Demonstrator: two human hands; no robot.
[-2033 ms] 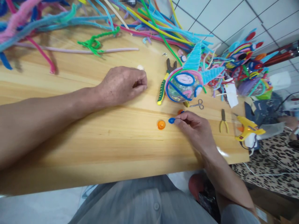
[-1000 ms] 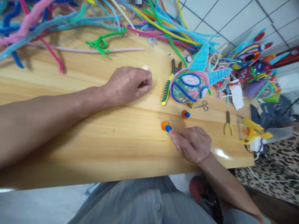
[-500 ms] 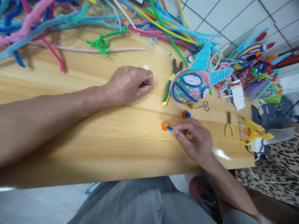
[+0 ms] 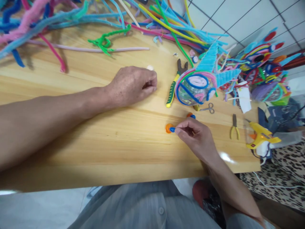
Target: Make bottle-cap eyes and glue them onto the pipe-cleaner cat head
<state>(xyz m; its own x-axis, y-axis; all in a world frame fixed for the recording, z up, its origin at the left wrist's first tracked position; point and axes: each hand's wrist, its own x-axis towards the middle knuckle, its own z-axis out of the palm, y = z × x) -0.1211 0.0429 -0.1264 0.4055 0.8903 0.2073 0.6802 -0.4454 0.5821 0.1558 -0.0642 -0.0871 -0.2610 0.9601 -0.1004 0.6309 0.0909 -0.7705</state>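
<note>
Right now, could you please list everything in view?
Orange pieces: two, orange, mid-table
Blue pieces: two, blue, one by each orange piece
Decorated ball: one, multicoloured, mid-table
Large pliers: one, green-yellow, left of ball
Small pliers: one, yellow-handled, right
Scissors: one, grey, nearside of ball
Glue gun: one, yellow, right end
Other balls: several, multicoloured, far right
Pipe cleaners: many, mixed, far side
White piece: one, white, left of large pliers
Table: one, light wood, beneath
Spotted cloth: one, black-and-tan, lower right
Clutter: uncountable, mixed, right end
Left grip: one, bare, curled on table
Right grip: one, bare, pinching blue piece
</note>
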